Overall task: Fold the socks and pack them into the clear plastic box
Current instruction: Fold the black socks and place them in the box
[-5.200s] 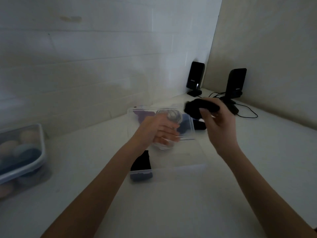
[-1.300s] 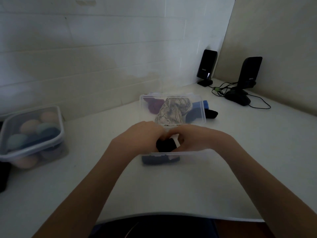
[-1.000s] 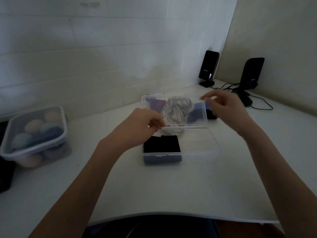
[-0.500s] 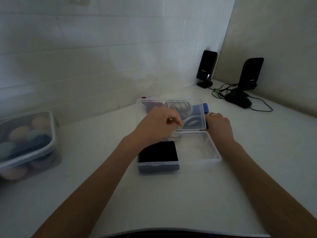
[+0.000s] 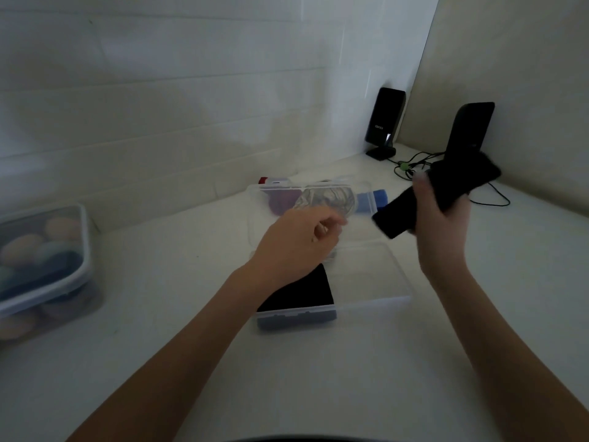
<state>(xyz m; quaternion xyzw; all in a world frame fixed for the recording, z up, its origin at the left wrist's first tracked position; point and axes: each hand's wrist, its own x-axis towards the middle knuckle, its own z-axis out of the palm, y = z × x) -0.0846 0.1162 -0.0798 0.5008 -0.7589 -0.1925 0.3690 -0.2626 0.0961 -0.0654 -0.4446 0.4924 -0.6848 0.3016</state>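
Above the box: right hand [image 5: 441, 224] holds a black sock [image 5: 436, 196] in the air, up and to the right of the clear plastic box [image 5: 376, 283].
Right grip: fingers wrapped tight round the sock's middle — both ends stick out.
Sock axis: slanted, low end toward the left hand, high end toward the far right.
Left grip: left hand [image 5: 298, 247] loosely curled, holding nothing, hovering over the box's left half.
Key relation: the sock's free low end lies just right of the left hand and slightly higher — the left hand is the nearer one to catch it for folding.
Box: open on the surface [image 5: 318, 378]; a folded black sock [image 5: 302, 291] fills its left part, the right part bare.
Lid: upright behind, loose socks [image 5: 325, 200] showing through it.
Judgement: fold next, then pack on the right.
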